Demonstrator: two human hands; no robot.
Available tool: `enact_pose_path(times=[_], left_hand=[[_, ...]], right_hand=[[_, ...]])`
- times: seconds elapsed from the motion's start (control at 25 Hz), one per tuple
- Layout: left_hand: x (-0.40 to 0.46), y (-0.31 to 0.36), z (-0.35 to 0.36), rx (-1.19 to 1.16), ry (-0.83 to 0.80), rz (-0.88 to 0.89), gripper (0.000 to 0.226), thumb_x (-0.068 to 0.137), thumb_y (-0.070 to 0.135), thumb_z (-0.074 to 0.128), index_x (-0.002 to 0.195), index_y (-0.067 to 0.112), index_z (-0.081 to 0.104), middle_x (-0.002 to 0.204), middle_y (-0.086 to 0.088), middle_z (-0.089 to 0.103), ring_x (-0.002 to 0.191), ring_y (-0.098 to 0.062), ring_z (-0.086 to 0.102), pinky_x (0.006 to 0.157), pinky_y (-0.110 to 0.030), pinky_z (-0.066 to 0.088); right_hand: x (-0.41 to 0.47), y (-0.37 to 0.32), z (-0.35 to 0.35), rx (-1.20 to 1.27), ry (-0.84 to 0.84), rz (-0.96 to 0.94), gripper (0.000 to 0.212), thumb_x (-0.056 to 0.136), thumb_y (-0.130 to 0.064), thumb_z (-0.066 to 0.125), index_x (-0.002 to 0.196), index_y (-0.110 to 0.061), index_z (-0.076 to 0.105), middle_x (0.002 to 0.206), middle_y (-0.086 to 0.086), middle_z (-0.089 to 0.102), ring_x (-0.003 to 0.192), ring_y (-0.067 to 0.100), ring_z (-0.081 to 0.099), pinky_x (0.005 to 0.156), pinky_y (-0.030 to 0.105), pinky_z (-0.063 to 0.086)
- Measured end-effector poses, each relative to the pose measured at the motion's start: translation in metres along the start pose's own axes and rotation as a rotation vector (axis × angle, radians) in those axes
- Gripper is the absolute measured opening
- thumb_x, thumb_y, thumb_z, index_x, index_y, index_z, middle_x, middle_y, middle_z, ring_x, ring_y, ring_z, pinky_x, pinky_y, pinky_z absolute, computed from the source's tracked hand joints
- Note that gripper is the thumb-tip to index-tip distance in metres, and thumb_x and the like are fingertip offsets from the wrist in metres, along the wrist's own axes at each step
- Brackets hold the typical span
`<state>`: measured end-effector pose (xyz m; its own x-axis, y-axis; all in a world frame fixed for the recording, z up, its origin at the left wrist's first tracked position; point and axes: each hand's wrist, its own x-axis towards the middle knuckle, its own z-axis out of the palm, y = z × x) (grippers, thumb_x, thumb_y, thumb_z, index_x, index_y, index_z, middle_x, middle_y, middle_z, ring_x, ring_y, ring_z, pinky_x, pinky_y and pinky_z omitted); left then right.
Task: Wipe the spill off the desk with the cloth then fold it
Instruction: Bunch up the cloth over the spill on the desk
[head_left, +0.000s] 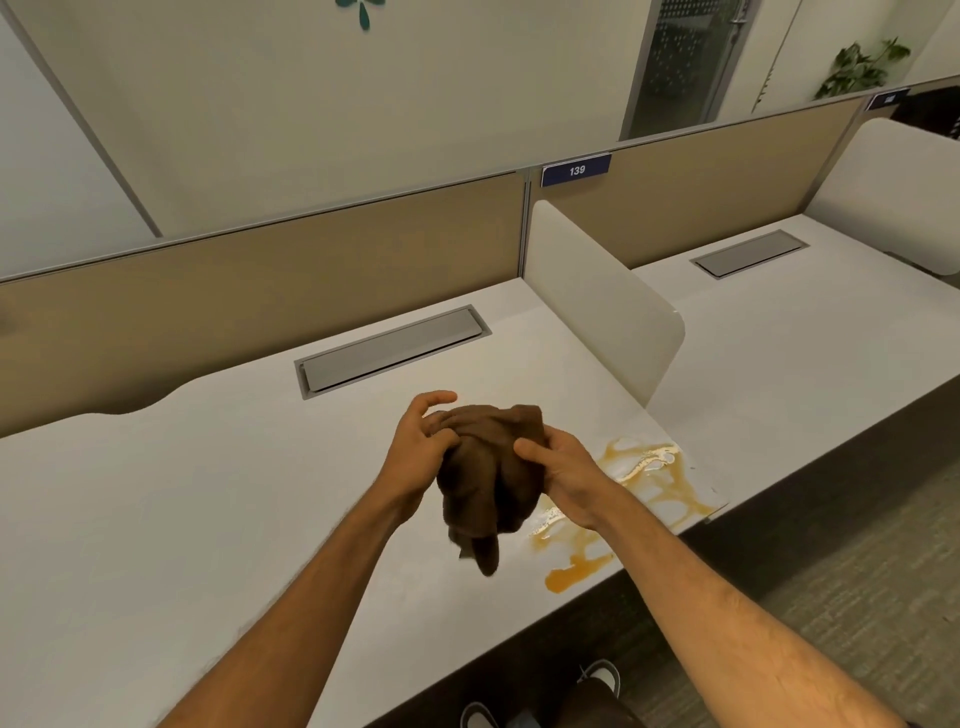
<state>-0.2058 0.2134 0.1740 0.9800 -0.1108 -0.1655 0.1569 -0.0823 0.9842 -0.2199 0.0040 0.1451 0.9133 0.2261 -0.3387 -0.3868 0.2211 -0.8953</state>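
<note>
A bunched brown cloth (485, 480) hangs above the white desk (208, 493), held between both hands. My left hand (423, 441) grips its upper left side, thumb and fingers partly spread. My right hand (558, 475) pinches its upper right side. An orange-brown spill (631, 480) spreads over the desk's front right corner, just right of and below the cloth, with a separate puddle of the spill (571, 571) near the front edge. The cloth is not touching the spill.
A grey cable hatch (389, 351) is set into the desk behind the hands. A white divider panel (602, 301) stands on the right, with a neighbouring desk (805, 353) beyond. A beige partition (260, 306) runs along the back. Shoes (597, 675) show on the floor.
</note>
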Motion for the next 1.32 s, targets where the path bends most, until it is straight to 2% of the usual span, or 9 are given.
enact_pose_path(times=[0.12,0.28,0.44,0.56,0.68,0.76,0.88,1.08,1.32], left_hand=[[-0.003,-0.009,0.000,-0.150,0.023,-0.118,0.049,0.103,0.020,0.058,0.147,0.029,0.040,0.129,-0.006,0.066,0.115,-0.023,0.065,0.089,-0.033,0.059],[-0.009,-0.034,0.005,-0.198,-0.235,-0.254,0.104,0.076,0.064,0.075,0.158,0.037,0.018,0.152,-0.005,0.044,0.132,-0.027,0.053,0.103,-0.043,0.052],[-0.008,-0.036,0.017,-0.214,-0.183,-0.213,0.110,0.071,0.032,0.085,0.158,0.042,0.018,0.150,-0.008,0.047,0.121,-0.025,0.062,0.092,-0.039,0.060],[-0.005,-0.034,0.019,-0.171,-0.089,-0.106,0.110,0.077,0.013,0.085,0.157,0.045,0.016,0.156,-0.003,0.043,0.134,-0.029,0.052,0.095,-0.041,0.059],[-0.004,-0.035,0.021,-0.069,-0.047,-0.013,0.102,0.085,-0.003,0.075,0.157,0.046,0.021,0.160,0.001,0.039,0.141,-0.030,0.042,0.093,-0.038,0.060],[-0.003,-0.032,0.024,-0.018,-0.048,0.033,0.099,0.086,-0.005,0.074,0.156,0.045,0.024,0.159,0.003,0.040,0.141,-0.026,0.041,0.094,-0.031,0.058],[-0.002,-0.031,0.028,0.080,-0.048,0.069,0.094,0.087,0.001,0.075,0.156,0.042,0.025,0.157,0.005,0.042,0.137,-0.019,0.043,0.097,-0.027,0.053],[-0.002,-0.030,0.018,0.249,-0.172,-0.047,0.072,0.088,0.017,0.077,0.148,0.037,0.042,0.139,0.003,0.057,0.127,-0.022,0.057,0.083,-0.021,0.056],[-0.011,-0.029,0.031,0.603,-0.361,-0.042,0.087,0.081,0.051,0.080,0.154,0.039,0.035,0.153,0.012,0.045,0.138,-0.014,0.043,0.111,-0.040,0.040]], right_hand=[[-0.003,-0.013,0.006,0.177,0.099,-0.027,0.031,0.093,-0.016,0.067,0.123,-0.008,0.064,0.122,0.015,0.071,0.108,0.030,0.071,0.087,0.043,0.060],[-0.005,-0.032,0.010,0.218,0.125,-0.026,0.030,0.093,-0.017,0.065,0.120,-0.005,0.065,0.116,0.017,0.073,0.103,0.030,0.073,0.083,0.041,0.060],[-0.009,-0.037,-0.001,0.173,0.139,0.015,0.049,0.094,-0.013,0.066,0.140,-0.005,0.052,0.129,0.018,0.066,0.108,0.030,0.071,0.088,0.041,0.059],[-0.013,-0.027,-0.016,0.094,0.172,0.085,0.097,0.087,-0.006,0.074,0.159,-0.024,0.012,0.154,0.017,0.041,0.118,0.028,0.061,0.103,0.044,0.051],[-0.022,-0.018,-0.020,-0.324,0.149,0.027,0.119,0.078,-0.012,0.084,0.157,-0.042,0.001,0.159,-0.009,0.017,0.140,0.020,0.033,0.110,0.041,0.043],[-0.027,-0.015,-0.021,-0.734,0.022,-0.030,0.115,0.072,-0.021,0.087,0.157,-0.040,0.012,0.152,-0.016,0.018,0.136,0.012,0.029,0.107,0.034,0.045],[-0.028,-0.007,-0.026,-1.038,0.033,-0.077,0.072,0.069,-0.027,0.081,0.134,-0.036,0.053,0.125,-0.002,0.055,0.111,0.019,0.059,0.089,0.034,0.058],[-0.037,-0.015,-0.033,-0.755,0.173,-0.099,0.042,0.072,-0.020,0.075,0.106,-0.037,0.057,0.112,-0.001,0.060,0.096,0.019,0.065,0.075,0.030,0.059],[-0.045,-0.032,-0.028,-0.646,0.038,-0.125,0.047,0.078,-0.017,0.079,0.115,-0.036,0.056,0.110,-0.002,0.069,0.097,0.019,0.069,0.082,0.034,0.061]])
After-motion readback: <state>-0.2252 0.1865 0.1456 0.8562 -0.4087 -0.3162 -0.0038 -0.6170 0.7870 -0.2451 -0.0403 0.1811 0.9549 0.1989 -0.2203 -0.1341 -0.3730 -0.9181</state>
